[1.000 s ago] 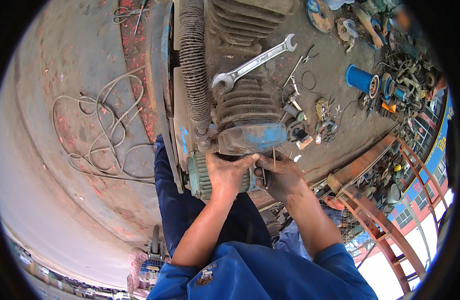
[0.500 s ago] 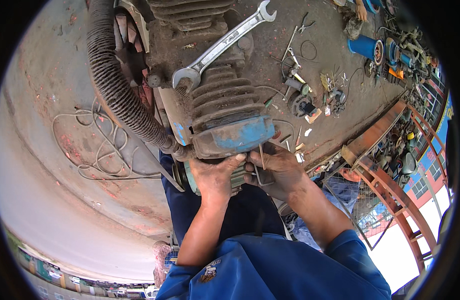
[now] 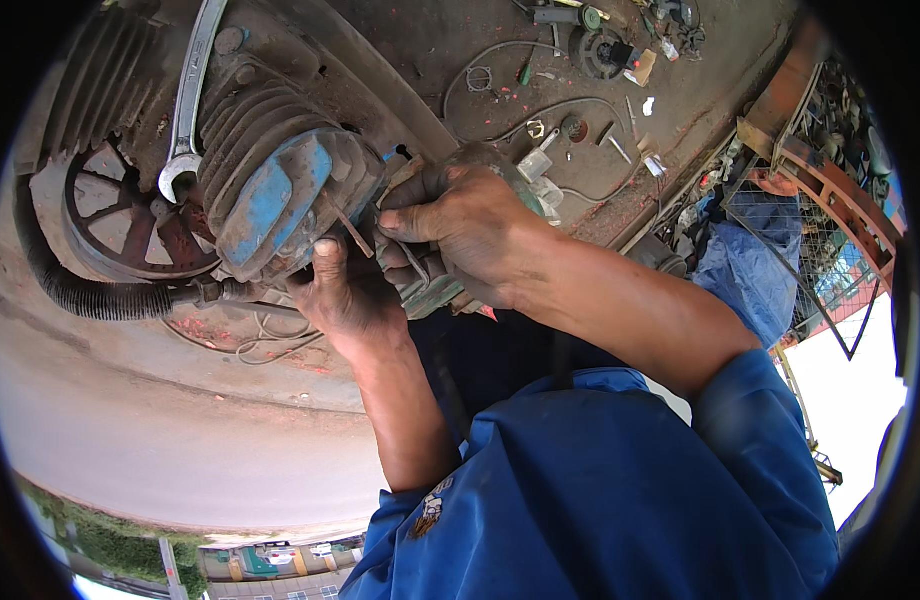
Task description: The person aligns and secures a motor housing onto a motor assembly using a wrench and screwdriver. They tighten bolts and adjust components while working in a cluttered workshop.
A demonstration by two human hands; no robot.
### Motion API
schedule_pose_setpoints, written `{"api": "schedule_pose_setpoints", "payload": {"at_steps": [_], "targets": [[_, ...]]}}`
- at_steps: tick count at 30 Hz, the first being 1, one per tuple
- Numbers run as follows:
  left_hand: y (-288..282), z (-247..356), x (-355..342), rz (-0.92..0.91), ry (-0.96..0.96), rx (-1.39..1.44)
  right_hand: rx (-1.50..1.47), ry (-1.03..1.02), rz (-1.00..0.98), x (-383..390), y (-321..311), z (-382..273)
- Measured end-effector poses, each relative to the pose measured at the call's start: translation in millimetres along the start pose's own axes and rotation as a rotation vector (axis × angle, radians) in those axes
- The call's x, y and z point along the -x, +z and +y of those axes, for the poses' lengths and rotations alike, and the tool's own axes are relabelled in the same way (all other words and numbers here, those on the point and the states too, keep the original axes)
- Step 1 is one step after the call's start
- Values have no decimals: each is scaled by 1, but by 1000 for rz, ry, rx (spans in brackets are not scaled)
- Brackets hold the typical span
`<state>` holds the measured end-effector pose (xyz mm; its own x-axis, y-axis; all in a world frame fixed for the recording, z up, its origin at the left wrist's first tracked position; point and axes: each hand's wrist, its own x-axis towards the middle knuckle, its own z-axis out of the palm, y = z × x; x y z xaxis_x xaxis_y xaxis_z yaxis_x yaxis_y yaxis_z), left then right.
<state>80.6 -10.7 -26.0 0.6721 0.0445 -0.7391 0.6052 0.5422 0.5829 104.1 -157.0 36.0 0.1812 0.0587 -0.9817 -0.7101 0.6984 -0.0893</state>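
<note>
A dirty finned compressor cylinder [image 3: 235, 140] with a blue-painted head [image 3: 280, 195] is tilted in front of me. My right hand [image 3: 460, 225] is closed at the head's right side, its fingers around a thin bent metal rod [image 3: 412, 264]. A second, straight thin rod [image 3: 348, 222] sticks out in front of the head. My left hand [image 3: 350, 305] presses against the head's lower edge, thumb up. Its other fingers are curled and partly hidden, so what they hold cannot be made out. An open-ended wrench [image 3: 190, 105] rests on the machine, left of the cylinder.
A spoked flywheel [image 3: 130, 220] and a black corrugated hose [image 3: 90, 300] are at the left. Cable [image 3: 600, 105], a hammer [image 3: 615, 145] and other parts lie on the ground beyond. Rusty steel framework [image 3: 830, 180] and a blue sheet [image 3: 750, 270] stand at the right.
My view has turned and moved closer, so the cylinder and wrench now appear further left. Both hands stay at the cylinder head; the right hand still holds the bent rod.
</note>
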Motion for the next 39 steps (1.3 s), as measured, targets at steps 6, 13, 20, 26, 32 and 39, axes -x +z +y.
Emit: {"api": "schedule_pose_setpoints", "payload": {"at_steps": [6,13,20,26,32,39], "targets": [[8,6,11,-18,-63,12,-237,49,-154,-7,-10,14],[-4,5,13,15,-139,114,-187,-49,-113,-11,-9,18],[3,5,10,121,-81,193,175,-358,-78,-19,-14,14],[10,10,9,169,-154,240,325,-312,-368,-40,-27,-4],[1,2,7,154,-50,127,326,-301,-295,-35,-21,2],[18,-2,-2,103,19,-214,264,-395,-309,-39,-22,7]]}}
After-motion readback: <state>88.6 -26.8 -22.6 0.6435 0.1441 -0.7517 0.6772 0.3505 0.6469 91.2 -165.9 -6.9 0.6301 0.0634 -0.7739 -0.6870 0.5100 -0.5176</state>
